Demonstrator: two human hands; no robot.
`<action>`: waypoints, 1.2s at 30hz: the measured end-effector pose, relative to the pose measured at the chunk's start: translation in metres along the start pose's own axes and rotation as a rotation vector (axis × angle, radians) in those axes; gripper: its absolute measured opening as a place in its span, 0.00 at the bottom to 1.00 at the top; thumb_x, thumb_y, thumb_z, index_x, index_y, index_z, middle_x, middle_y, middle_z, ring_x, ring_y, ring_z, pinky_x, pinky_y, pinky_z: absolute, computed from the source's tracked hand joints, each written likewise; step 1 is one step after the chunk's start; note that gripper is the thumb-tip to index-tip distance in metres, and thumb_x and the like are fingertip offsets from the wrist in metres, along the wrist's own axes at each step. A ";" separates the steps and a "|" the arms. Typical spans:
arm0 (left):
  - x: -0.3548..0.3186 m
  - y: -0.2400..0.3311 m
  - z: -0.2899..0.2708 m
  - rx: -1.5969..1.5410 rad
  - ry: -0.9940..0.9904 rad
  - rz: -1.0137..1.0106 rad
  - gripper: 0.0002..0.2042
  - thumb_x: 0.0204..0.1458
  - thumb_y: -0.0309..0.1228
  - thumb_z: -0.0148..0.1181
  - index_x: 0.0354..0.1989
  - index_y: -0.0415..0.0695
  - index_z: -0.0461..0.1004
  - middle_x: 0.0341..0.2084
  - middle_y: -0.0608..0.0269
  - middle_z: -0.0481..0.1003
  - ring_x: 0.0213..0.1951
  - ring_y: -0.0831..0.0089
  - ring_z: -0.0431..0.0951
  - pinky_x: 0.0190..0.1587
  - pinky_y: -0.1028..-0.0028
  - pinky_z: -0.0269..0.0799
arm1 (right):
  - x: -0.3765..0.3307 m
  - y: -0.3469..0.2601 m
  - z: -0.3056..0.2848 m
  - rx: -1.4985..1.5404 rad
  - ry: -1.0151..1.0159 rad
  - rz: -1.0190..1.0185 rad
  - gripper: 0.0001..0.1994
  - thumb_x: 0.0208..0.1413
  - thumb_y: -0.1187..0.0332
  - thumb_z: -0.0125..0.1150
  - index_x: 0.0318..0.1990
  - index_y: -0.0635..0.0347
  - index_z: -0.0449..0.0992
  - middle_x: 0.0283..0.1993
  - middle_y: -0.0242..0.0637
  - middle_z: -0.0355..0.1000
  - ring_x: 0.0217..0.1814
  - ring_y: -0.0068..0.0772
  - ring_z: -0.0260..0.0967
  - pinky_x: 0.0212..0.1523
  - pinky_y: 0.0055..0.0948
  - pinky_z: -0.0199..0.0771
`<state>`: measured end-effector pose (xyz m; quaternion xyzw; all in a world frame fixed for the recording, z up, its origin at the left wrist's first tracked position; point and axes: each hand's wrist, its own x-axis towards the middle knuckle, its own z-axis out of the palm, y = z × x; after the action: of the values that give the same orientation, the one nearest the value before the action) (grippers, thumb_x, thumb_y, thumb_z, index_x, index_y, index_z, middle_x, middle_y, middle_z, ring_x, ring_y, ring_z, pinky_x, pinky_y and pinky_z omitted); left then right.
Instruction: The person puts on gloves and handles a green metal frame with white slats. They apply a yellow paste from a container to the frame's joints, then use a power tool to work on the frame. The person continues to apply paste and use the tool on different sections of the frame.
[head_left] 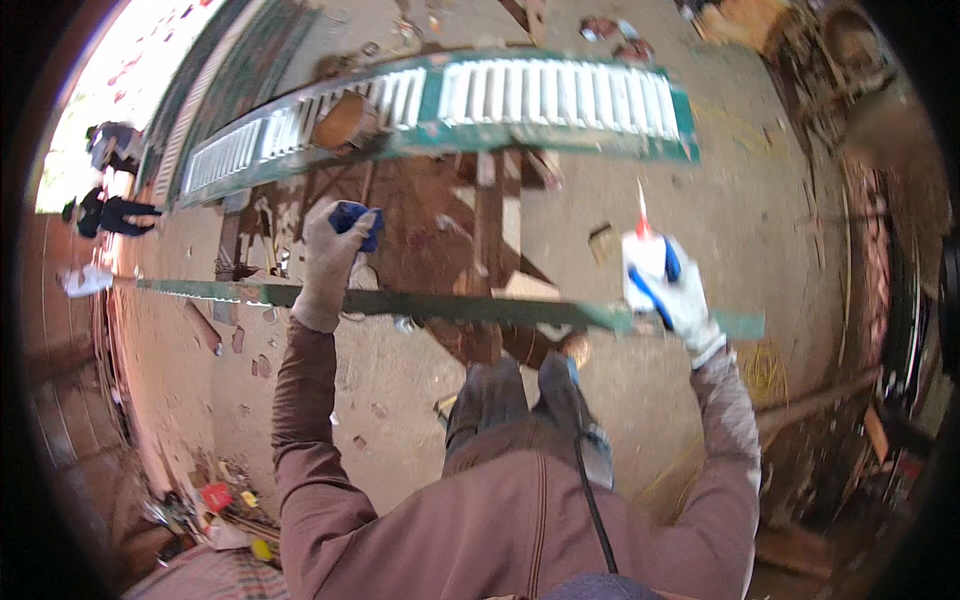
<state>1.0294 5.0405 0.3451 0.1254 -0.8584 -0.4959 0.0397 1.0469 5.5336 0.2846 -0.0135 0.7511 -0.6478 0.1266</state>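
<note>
My right hand (685,290), in a white glove with blue coating, is wrapped round a white squeeze bottle (640,258). Its red cap and thin pale nozzle point away from me. The bottle is above the right part of a long, narrow green strip (440,305) that runs across in front of me. Toward the strip's left part, my left hand (335,245) is raised in a pale glove with its fingers curled. Blue shows at those fingers; whether it is glove coating or a cloth I cannot tell.
Beyond the strip lies a green louvred frame (600,142) with pale slats, and a brown open tin (345,122) stands on it. Wooden supports (487,220) show below. Scraps litter the floor; a yellow cord (765,375) lies right. Two people (115,215) are far left.
</note>
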 end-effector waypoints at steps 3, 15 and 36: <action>-0.043 0.016 0.026 -0.057 0.050 -0.033 0.06 0.65 0.27 0.68 0.39 0.36 0.79 0.34 0.63 0.82 0.33 0.80 0.82 0.35 0.77 0.81 | 0.003 0.013 -0.002 -0.031 0.016 -0.070 0.23 0.61 0.65 0.76 0.60 0.62 0.78 0.50 0.34 0.83 0.52 0.21 0.79 0.54 0.29 0.81; -0.090 -0.005 0.155 -0.382 0.015 0.256 0.05 0.67 0.21 0.58 0.48 0.41 0.76 0.33 0.64 0.82 0.31 0.76 0.81 0.34 0.77 0.76 | 0.004 0.008 -0.002 -0.018 -0.011 -0.061 0.25 0.60 0.56 0.77 0.59 0.61 0.79 0.47 0.37 0.83 0.49 0.25 0.80 0.54 0.31 0.80; -0.077 0.016 0.172 0.227 0.123 0.312 0.17 0.55 0.38 0.79 0.35 0.44 0.74 0.25 0.58 0.82 0.26 0.61 0.84 0.32 0.66 0.77 | 0.004 0.006 -0.007 0.016 -0.061 -0.033 0.21 0.65 0.67 0.72 0.62 0.64 0.77 0.53 0.33 0.81 0.53 0.20 0.77 0.56 0.26 0.79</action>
<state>1.0680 5.2126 0.2764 0.0247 -0.9137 -0.3753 0.1540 1.0420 5.5408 0.2791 -0.0445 0.7414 -0.6551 0.1389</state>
